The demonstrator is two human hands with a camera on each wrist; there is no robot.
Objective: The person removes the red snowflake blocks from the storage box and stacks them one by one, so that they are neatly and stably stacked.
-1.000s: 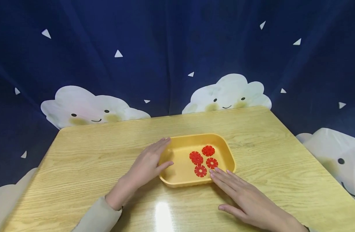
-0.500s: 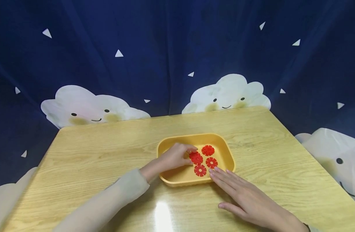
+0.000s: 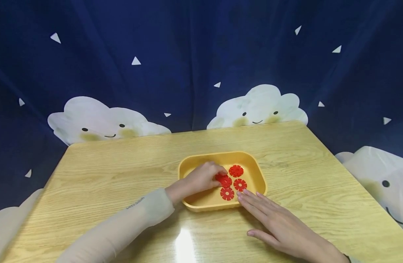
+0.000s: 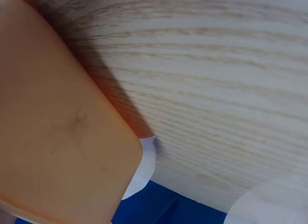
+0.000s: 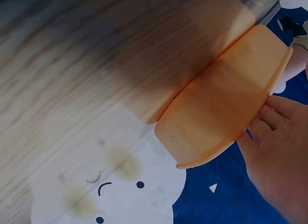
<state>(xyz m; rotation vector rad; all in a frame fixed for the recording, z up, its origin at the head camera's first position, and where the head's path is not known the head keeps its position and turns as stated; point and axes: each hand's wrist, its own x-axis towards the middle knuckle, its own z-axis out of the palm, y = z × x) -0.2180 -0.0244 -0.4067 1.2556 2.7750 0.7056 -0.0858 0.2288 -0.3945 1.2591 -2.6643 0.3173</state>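
A yellow plastic tray [image 3: 201, 209] holds several red notched interlocking discs [image 3: 235, 171], some overlapping. My left hand [image 3: 202, 179] reaches over the tray's left side, its thumb and fingers curled around a red interlocking disc [image 3: 225, 181] in the left cluster, partly covering it. Below that cluster lies another red disc [image 3: 227, 193]. My right hand [image 3: 280, 224] has its fingers straight, with the fingertips at the tray's near right rim. In the right wrist view, the right hand [image 5: 279, 151] is at the rim of the tray [image 5: 216, 103]. Only the tray's outer wall [image 4: 62, 113] fills much of the left wrist view.
The tray stands on a light wooden table [image 3: 122, 171]. Behind the table hangs a dark blue curtain [image 3: 188, 65] with white clouds and small triangles. A bright glare spot lies on the table in front of the tray.
My left hand has moved from the tray's left rim into the tray, its fingers closing on a disc in the left cluster, which has shifted slightly right. The right hand stays still.
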